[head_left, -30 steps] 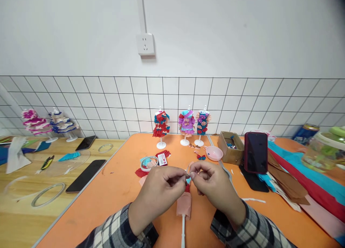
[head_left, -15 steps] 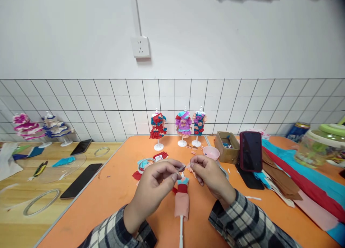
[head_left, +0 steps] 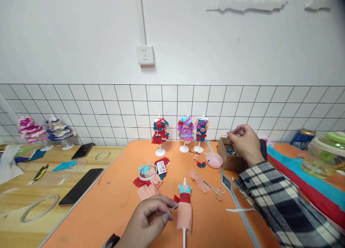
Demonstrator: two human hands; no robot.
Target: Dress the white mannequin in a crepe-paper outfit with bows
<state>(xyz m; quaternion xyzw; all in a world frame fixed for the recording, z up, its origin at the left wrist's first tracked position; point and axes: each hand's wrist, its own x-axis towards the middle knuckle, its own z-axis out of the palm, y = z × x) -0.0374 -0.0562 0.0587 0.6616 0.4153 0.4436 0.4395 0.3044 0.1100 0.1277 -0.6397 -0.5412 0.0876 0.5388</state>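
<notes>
Pink cloth wraps the lower part of a small white dress form (head_left: 184, 215), with a red band above it and light blue at the chest. It is at the near middle of the orange counter (head_left: 107, 219), its white rod running off the bottom edge of the view, so I cannot tell whether it stands or lies.

The two hands are well apart. The left hand (head_left: 153, 219) is just left of the form, level with the pink cloth; the index fingertip comes right up to the cloth's edge, though contact cannot be made out. Its fingers are loosely curled, index and thumb separated. The form is well away from the right hand (head_left: 246, 142), which is farther back and to the right, above the cardboard box (head_left: 228, 162). That hand's fingertips are drawn together at the box's far rim; whether they grip anything is too small to tell.

Between the form and the box lie a pink strip (head_left: 199, 180) and scissors (head_left: 219, 194), their tips at the strip's edge. A pink bowl (head_left: 214, 160) is just left of the box. Left of the form, beyond the left hand, a tape roll (head_left: 140, 174) rests on coloured scraps (head_left: 147, 192).
</notes>
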